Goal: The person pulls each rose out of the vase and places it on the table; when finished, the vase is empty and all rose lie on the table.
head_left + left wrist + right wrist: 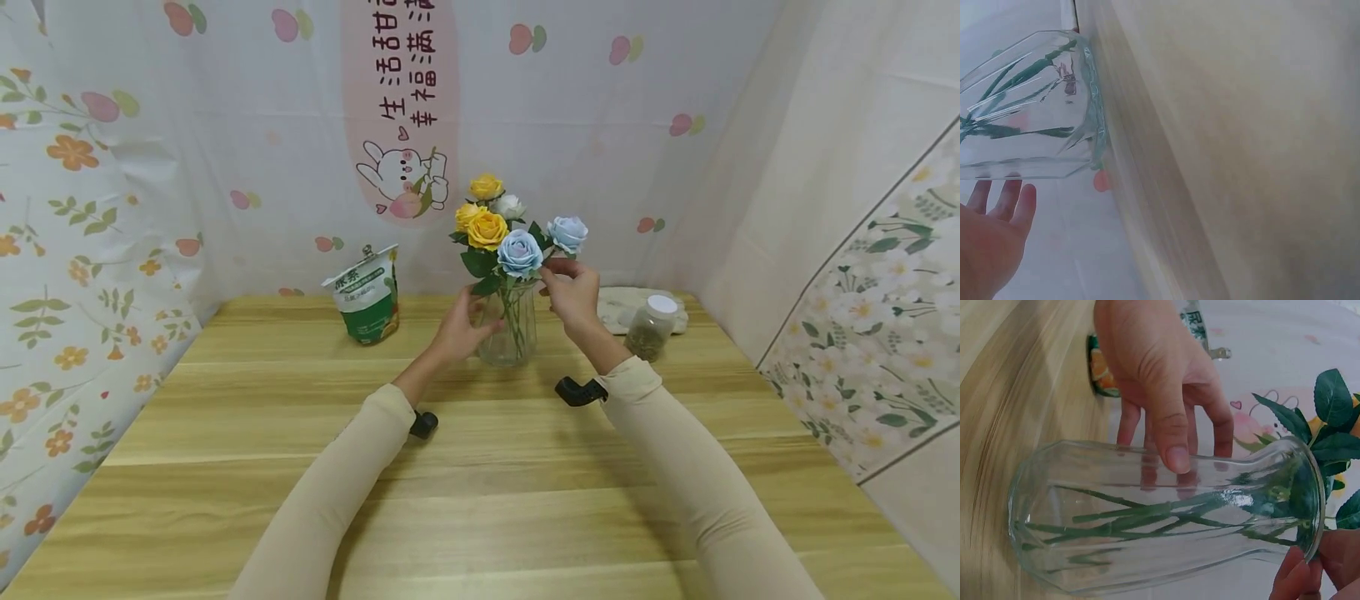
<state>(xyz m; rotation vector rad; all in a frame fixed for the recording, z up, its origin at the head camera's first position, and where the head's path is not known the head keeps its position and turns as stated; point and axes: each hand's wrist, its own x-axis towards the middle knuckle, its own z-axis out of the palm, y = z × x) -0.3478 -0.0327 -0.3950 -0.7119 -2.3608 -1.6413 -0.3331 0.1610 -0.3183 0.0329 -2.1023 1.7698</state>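
A clear glass vase [527,340] stands upright on the table with several green stems inside [1116,519]. My left hand [457,329] holds its side; in the right wrist view the thumb lies on the near glass, with the other fingers behind. At the rim, my right hand [576,297] pinches the stem area of a light-blue rose [567,235] that leans outward to the right; the leaves and fingers partly hide the exact grip. Beside it are another light-blue rose [519,253], a white rose [509,207] and yellow roses [487,231], all with dark green leaves.
A green and white pouch [367,304] with a clip on top stands at the back left. Behind my right forearm is a small jar [650,328] with a white lid, in front of a pale flat piece [618,307]. Patterned curtains [255,150] enclose the wooden table [480,500].
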